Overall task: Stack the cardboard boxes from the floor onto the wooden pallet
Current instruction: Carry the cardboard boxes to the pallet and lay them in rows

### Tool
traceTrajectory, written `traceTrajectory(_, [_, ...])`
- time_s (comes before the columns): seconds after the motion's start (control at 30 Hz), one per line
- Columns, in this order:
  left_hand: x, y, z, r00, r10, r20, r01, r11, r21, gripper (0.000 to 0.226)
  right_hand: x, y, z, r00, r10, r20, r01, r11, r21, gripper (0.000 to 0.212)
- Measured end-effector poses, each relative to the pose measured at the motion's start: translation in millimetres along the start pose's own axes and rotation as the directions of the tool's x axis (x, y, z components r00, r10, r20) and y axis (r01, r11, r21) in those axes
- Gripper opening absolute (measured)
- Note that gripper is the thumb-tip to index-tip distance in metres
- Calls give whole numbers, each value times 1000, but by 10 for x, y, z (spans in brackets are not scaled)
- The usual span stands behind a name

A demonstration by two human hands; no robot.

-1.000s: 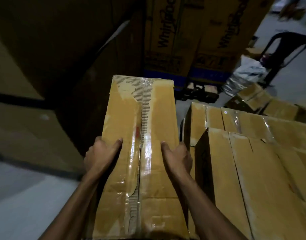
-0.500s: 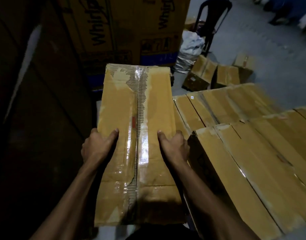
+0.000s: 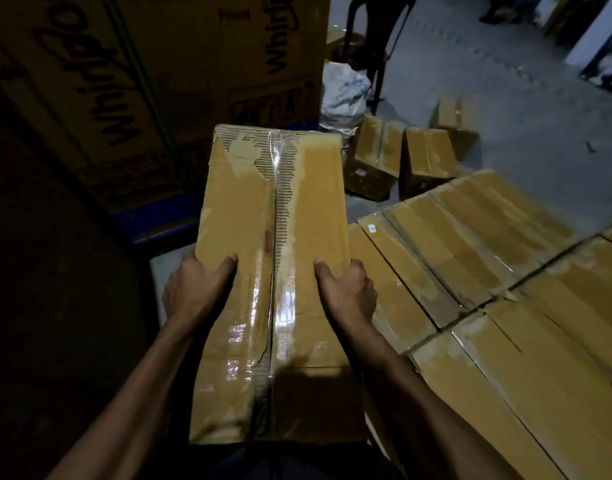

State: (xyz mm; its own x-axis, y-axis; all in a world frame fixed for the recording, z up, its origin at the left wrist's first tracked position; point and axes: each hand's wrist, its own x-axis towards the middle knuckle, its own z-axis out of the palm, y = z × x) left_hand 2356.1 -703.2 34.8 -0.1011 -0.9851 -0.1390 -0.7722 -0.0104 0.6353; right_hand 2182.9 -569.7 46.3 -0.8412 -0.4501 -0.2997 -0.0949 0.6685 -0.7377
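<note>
Since half a second ago the view has swung right, bringing more grey floor point(image 3: 526, 109) and the loose boxes on it into sight; the carried box sits as before between both hands.

Large brown printed cartons point(image 3: 180, 81) fill the upper left, their lettering cut off by the frame edge; the lower left is too dark to make out.

Stacked rows of tan taped cardboard boxes point(image 3: 488, 299) occupy the right, running out of frame at the bottom and right. No pallet can be seen beneath them.

One long tan cardboard box with a torn, clear-taped centre seam point(image 3: 308, 220) is held in front of the person, just left of the stack's edge; its near end is in shadow.

Three small tan boxes point(image 3: 426, 157) stand on the floor beyond. A black chair point(image 3: 377, 36) is cropped at the top, with a crumpled white sack point(image 3: 342, 91) beside it.

Left hand point(image 3: 197, 292) grips the box's left edge, thumb on top. Right hand point(image 3: 346, 289) grips the right edge likewise; remaining fingers are hidden down the sides.
</note>
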Motion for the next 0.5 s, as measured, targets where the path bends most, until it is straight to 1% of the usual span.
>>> traceTrajectory(0.13, [664, 417, 214, 994, 101, 44, -103, 994, 47, 60, 458, -236, 102, 994, 58, -97, -53, 997, 57, 61])
traceTrajectory(0.2, [1012, 586, 340, 982, 158, 100, -162, 986, 37, 58, 671, -338, 192, 985, 99, -140, -86, 992, 93, 63])
traceTrajectory(0.27, [1399, 729, 499, 964, 204, 168, -211, 977, 27, 61, 893, -444, 304, 971, 150, -187, -130, 985, 114, 62])
traceTrajectory(0.43, [2361, 1137, 898, 881, 330, 338, -351, 936, 1, 81, 1466, -790, 625, 889, 311, -337, -267, 949, 170, 59])
traceTrajectory(0.5, [2680, 1342, 1008, 838, 386, 385, -421, 907, 7, 72, 1641, -939, 731, 841, 384, -381, -326, 922, 210, 60])
